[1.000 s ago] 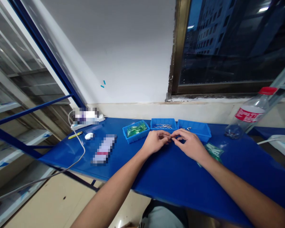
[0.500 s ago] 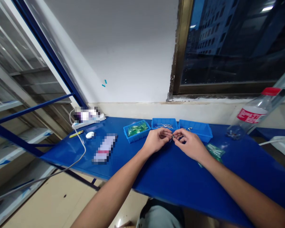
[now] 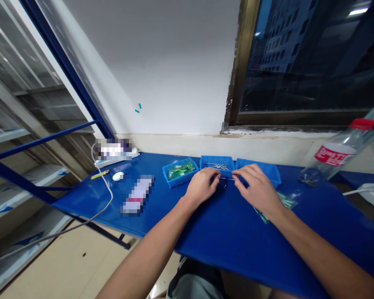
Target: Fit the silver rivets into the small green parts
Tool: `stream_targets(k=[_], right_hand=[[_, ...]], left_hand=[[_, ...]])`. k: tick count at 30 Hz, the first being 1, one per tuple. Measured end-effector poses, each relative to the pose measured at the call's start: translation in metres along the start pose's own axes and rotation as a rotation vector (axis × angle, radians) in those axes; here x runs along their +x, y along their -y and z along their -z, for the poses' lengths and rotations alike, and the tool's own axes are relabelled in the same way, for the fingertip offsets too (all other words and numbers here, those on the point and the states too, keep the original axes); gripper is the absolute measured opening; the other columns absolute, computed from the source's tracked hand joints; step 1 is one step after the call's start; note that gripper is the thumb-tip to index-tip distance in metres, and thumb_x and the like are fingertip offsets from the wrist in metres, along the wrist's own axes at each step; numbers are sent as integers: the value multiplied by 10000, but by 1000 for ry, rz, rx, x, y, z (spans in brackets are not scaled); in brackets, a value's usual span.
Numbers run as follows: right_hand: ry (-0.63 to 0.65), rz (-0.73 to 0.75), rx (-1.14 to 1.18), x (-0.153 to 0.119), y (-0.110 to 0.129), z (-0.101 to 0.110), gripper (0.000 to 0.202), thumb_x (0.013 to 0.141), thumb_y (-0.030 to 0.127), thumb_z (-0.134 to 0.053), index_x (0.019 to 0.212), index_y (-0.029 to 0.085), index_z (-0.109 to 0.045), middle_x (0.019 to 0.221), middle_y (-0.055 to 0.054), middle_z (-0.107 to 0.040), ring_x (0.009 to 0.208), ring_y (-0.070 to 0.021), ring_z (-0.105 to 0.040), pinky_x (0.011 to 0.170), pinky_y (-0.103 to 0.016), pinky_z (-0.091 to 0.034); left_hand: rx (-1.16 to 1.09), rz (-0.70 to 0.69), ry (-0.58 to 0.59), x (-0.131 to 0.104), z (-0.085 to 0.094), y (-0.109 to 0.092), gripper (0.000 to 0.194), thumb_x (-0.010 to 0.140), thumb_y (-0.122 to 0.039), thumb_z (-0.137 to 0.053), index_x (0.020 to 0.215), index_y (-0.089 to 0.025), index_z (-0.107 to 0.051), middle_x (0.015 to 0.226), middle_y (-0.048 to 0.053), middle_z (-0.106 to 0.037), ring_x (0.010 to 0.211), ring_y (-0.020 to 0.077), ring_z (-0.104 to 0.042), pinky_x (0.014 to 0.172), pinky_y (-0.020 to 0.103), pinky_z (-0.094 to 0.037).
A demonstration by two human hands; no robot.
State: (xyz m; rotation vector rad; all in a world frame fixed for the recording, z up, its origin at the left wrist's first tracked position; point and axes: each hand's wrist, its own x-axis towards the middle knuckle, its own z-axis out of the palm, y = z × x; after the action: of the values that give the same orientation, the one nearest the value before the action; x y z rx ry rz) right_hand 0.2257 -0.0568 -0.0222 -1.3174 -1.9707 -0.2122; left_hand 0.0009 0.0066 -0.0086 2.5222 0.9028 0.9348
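A thin metal rod [image 3: 227,178] spans the gap between my two hands above the blue table. My left hand [image 3: 201,185] is closed in a pinch on its left end, and my right hand [image 3: 258,187] pinches its right end. Another thin piece [image 3: 223,186] shows just below the rod near my left fingers; whether it is held or lies on the table, I cannot tell. Right behind the hands is a blue bin [image 3: 216,159] with several similar metal rods [image 3: 218,166] in it. The blue bin on the right [image 3: 272,174] is partly covered by my right hand.
A third bin [image 3: 178,181] holds small green bags [image 3: 180,169]. More green bags [image 3: 286,201] lie beside my right wrist. A plastic bottle [image 3: 333,153] stands at right. Leftward are a blurred-out flat item [image 3: 139,194], a white round object [image 3: 118,176], a yellow cutter [image 3: 100,175] and a cable [image 3: 111,195].
My hands were close together with fingertips nearly touching. Now my right hand has moved to the right, and the rod shows between them. The view has shifted slightly.
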Motion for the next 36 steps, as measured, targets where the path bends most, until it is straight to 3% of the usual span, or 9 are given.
stream_targets(k=[3, 5, 10, 17, 26, 32, 36], right_hand=[[205, 98, -5, -5, 13, -5, 292, 1031, 246, -516, 1259, 268, -697, 1171, -101, -723, 1115, -309, -642, 999, -494, -525], [264, 112, -51, -11, 16, -9, 314, 1013, 211, -522, 1274, 272, -687, 1236, -103, -704, 1157, -313, -640, 993, -488, -540], [237, 116, -136, -21, 11, -21, 367, 961, 112, -522, 1237, 263, -710, 1296, -114, -695, 1201, -323, -634, 1017, -498, -548], [294, 149, -118, -17, 13, -29, 321, 967, 75, -502, 1082, 258, -739, 1160, -101, -749, 1090, -292, -668, 977, -461, -550], [361, 151, -96, -7, 15, -31, 261, 981, 84, -469, 1012, 234, -681, 1014, -101, -710, 1040, -302, -652, 939, -461, -537], [168, 11, 42, -1, 23, -25, 282, 1003, 156, -465, 1166, 242, -679, 1090, -111, -700, 951, -278, -691, 854, -414, -546], [28, -111, 260, 0, 27, -17, 142, 1008, 238, -554, 1048, 242, -691, 1023, -72, -714, 770, -206, -672, 745, -357, -561]], left_hand=[[101, 21, 17, -2, 2, 7, 192, 991, -188, -558, 1076, -176, -730, 1084, 96, -766, 1010, 241, -710, 928, 345, -548], [132, 27, 34, -2, 3, 10, 192, 990, -189, -558, 1067, -180, -733, 1067, 93, -765, 991, 238, -712, 905, 335, -552], [157, 22, 51, -3, 1, 9, 198, 996, -208, -559, 1079, -195, -738, 1050, 83, -765, 971, 229, -712, 875, 319, -561], [146, 12, 65, -4, -1, 10, 190, 992, -207, -565, 1069, -189, -738, 1052, 89, -767, 978, 233, -712, 865, 321, -558], [129, -110, 143, -6, -7, 12, 216, 996, -213, -556, 1121, -175, -727, 1076, 107, -754, 1021, 247, -703, 901, 341, -559], [7, -57, 36, -7, -6, 12, 290, 1043, -244, -501, 1230, -164, -708, 1177, 120, -759, 1089, 248, -701, 995, 376, -547], [-111, -14, 50, -6, -2, 6, 362, 1062, -315, -498, 1338, -182, -691, 1252, 107, -766, 1092, 245, -726, 989, 367, -554]])
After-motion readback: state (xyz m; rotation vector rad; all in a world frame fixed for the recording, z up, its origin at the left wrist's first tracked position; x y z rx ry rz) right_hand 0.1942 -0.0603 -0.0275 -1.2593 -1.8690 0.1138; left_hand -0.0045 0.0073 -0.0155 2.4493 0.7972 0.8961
